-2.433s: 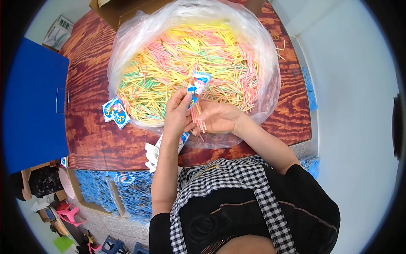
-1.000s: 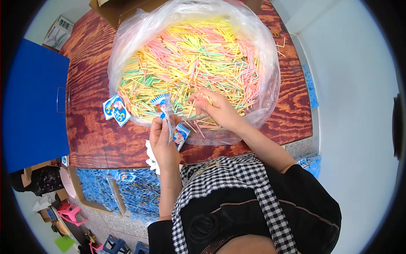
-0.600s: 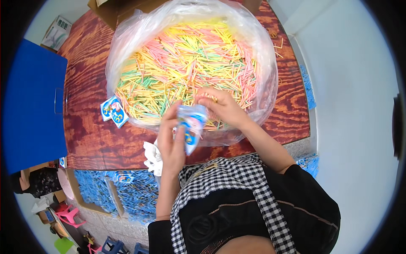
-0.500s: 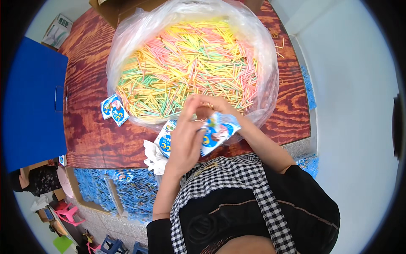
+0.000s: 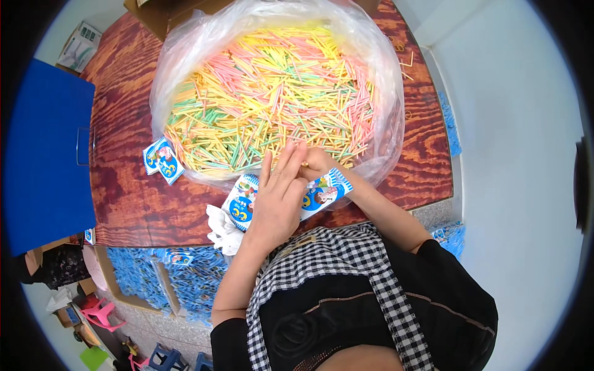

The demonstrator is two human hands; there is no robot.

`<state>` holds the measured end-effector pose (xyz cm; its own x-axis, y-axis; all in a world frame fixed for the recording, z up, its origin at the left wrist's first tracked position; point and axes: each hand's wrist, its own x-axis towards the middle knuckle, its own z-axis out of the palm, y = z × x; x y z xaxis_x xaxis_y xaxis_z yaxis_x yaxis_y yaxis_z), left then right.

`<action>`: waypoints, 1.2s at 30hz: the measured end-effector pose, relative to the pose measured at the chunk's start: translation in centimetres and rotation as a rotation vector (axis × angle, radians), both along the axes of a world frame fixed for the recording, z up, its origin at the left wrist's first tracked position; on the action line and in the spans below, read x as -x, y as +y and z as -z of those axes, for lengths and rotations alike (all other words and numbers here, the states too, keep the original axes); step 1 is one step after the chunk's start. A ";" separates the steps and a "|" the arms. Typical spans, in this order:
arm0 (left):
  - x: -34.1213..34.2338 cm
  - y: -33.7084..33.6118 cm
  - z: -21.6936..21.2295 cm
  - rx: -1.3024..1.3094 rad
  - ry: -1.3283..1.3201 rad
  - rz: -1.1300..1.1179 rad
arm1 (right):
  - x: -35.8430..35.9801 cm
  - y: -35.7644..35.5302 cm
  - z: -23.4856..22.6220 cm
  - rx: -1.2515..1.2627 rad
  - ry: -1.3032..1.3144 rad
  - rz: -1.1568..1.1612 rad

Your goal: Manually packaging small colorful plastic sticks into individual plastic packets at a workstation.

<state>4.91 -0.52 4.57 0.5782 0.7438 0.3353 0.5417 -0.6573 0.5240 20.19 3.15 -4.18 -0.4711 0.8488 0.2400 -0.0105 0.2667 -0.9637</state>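
My left hand (image 5: 276, 201) is over the near rim of a large clear plastic bag (image 5: 387, 148), its fingers stretched toward the bag's contents. The bag is full of thin pink, yellow and green sticks (image 5: 278, 93). My right hand (image 5: 317, 162) meets the left fingertips, its own fingers largely hidden behind them. A blue and white printed packet (image 5: 326, 190) lies under my right wrist, its left end beneath my left hand. Another such packet (image 5: 242, 201) sits left of my left hand, beside a crumpled white tissue (image 5: 223, 230).
Two more packets (image 5: 163, 161) lie left of the bag on the red wood-grain table (image 5: 124, 204). A blue panel (image 5: 52, 154) stands at the left edge. Below the table, boxes hold many blue packets (image 5: 198, 284). Rubber bands (image 5: 399, 46) and loose sticks lie at the far right.
The packet that was raised and crumpled between my hands now lies flatter, under my right wrist. My left fingers have straightened and shifted slightly right, over the right fingertips.
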 end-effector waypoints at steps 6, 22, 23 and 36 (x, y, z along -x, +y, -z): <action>0.5 -0.9 0.3 -0.007 0.051 0.013 | -0.5 0.7 -0.9 0.034 -0.106 -0.100; 5.4 -2.6 4.6 0.536 -1.085 -0.639 | -0.3 -0.3 -5.5 0.125 -0.008 -0.086; 5.3 -2.5 4.6 0.558 -1.102 -0.668 | -0.2 -0.3 -5.4 0.101 -0.010 -0.078; 4.9 -2.1 4.7 0.630 -1.175 -0.672 | -0.2 -0.3 -5.4 0.122 -0.019 -0.087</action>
<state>0.05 -2.64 -0.08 -0.2878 0.9507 -0.1153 -0.2784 0.0321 0.9599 20.34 2.88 1.22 -0.5472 0.8271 0.1282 -0.0102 0.1466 -0.9891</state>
